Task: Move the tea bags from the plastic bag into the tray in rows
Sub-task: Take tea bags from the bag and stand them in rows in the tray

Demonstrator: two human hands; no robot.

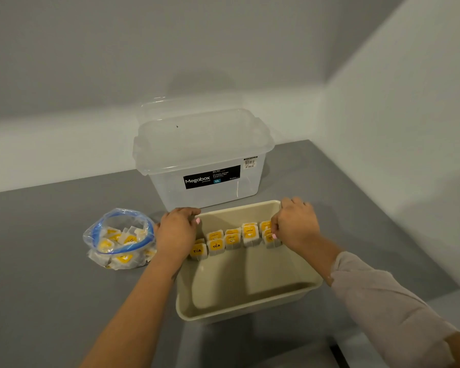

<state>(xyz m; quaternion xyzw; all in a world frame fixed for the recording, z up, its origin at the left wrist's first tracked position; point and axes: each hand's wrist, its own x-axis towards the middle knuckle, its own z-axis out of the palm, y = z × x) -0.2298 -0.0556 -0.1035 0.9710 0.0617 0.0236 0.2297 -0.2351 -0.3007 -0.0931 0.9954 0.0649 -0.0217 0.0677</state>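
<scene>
**Both hands at the row of tea bags in the tray**

Grey tabletop (51, 261) fills the scene, set into a corner of pale walls.

Nearest the camera, two forearms reach forward from the bottom edge, the right one in a loose light sleeve (388, 309), the left one bare.

The left hand (177, 232) lies knuckles-up over the tray's left wall, fingers curled together and pointing toward the far left corner; a pink-nailed fingertip shows just inside the rim. Whether these fingers grip anything cannot be told, as the palm hides what lies beneath.

The right hand (295, 227) is bent down at the wrist over the tray's far right corner, its fingertips pinched on the rightmost tea bag (270, 239) of the row.

The tray (250, 312) is a beige, deep-walled tub; its near half is bare. Between the two sets of fingers, tea bags (233, 239) stand in a line across the far half, white sachets with yellow labels, two reading "TEA". They appear to sit two deep, leaning slightly.

Left of the left hand's fingers, just beside the wrist, a clear bag (120, 239) with a blue zip rim lies open, holding more of the same sachets in a loose heap.

Beyond both hands' fingertips stands a clear lidded box (205, 166) with a black "Megabox" label.
</scene>
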